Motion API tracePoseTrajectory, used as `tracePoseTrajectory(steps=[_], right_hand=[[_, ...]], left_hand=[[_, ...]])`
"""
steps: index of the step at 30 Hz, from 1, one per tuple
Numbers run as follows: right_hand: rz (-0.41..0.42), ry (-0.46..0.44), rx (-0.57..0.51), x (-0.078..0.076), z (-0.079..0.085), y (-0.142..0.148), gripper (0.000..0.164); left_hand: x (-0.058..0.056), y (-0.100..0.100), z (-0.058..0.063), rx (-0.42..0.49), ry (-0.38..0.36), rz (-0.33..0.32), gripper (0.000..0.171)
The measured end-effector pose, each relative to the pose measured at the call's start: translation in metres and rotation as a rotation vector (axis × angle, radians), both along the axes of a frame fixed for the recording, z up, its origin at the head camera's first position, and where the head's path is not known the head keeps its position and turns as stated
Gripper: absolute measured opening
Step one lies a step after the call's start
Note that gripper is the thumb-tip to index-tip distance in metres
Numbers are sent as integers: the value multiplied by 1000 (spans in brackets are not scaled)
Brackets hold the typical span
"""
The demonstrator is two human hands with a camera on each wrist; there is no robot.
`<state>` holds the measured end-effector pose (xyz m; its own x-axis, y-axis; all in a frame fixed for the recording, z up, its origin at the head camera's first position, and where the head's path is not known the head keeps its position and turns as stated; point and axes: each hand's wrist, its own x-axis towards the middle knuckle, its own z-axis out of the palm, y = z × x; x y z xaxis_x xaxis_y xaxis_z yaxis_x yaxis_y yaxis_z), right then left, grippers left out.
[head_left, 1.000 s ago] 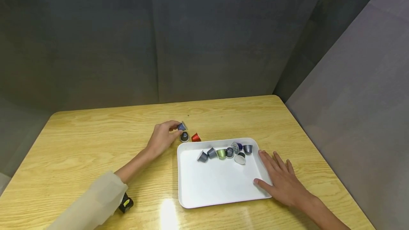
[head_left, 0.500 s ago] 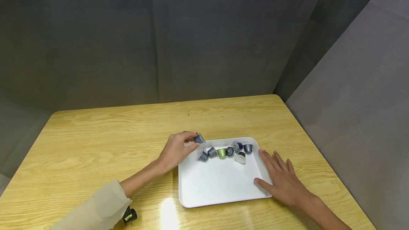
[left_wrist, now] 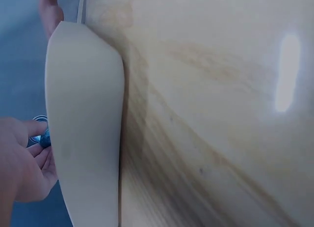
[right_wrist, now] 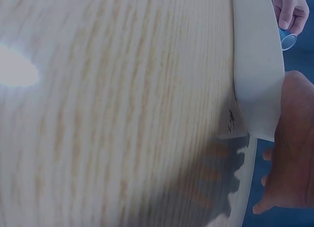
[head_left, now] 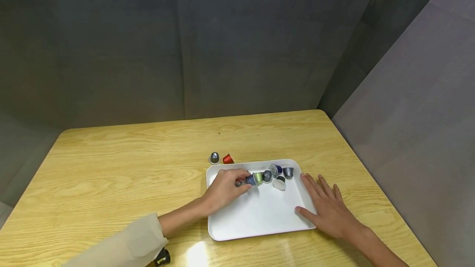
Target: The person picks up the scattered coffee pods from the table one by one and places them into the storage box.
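Note:
My left hand (head_left: 225,190) reaches over the white tray (head_left: 259,221) and pinches a blue coffee capsule (head_left: 251,180) between thumb and fingers. In the left wrist view that hand (left_wrist: 22,158) holds the capsule (left_wrist: 45,138) beyond the tray's side wall. Right beside the held capsule lies a green coffee capsule (head_left: 259,177). The grey capsules to its left are partly hidden by my fingers. My right hand (head_left: 328,213) rests with spread fingers along the tray's right rim; in the right wrist view this hand (right_wrist: 297,143) lies against the tray's side.
Farther right in the tray are a dark capsule (head_left: 267,176), a purple-blue capsule (head_left: 276,170), a grey capsule (head_left: 288,172) and a white-lidded capsule (head_left: 279,183). Behind the tray stand a black capsule (head_left: 214,158) and a tipped red capsule (head_left: 228,159) on the wooden table (head_left: 130,168).
My left hand has carried the blue capsule from the table behind the tray, over the rim and down among the capsules in the tray. My right hand has stayed in place.

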<state>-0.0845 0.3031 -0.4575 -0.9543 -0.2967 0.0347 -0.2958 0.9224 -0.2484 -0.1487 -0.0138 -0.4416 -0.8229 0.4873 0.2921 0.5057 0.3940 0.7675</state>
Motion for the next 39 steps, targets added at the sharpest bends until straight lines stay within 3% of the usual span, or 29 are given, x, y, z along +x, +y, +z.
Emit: tracePoseTrajectory(steps=[4,11,20,28,39], right_hand=[[0,-1,0,0,-1,0,92],[5,13,24,-1,-1,0,92],[4,27,55,0,0,-2,92],[1,23,56,1,1,-3,91],[-3,20,49,2,1,-3,91]], left_hand=[[3,8,-3,-27,10,-6,16],[10,22,-3,-66,-37,-11,15],[10,31,-10,-93,-44,-30,22],[8,35,-19,-166,-22,-26,17],[9,36,-21,-205,16,-14,16]])
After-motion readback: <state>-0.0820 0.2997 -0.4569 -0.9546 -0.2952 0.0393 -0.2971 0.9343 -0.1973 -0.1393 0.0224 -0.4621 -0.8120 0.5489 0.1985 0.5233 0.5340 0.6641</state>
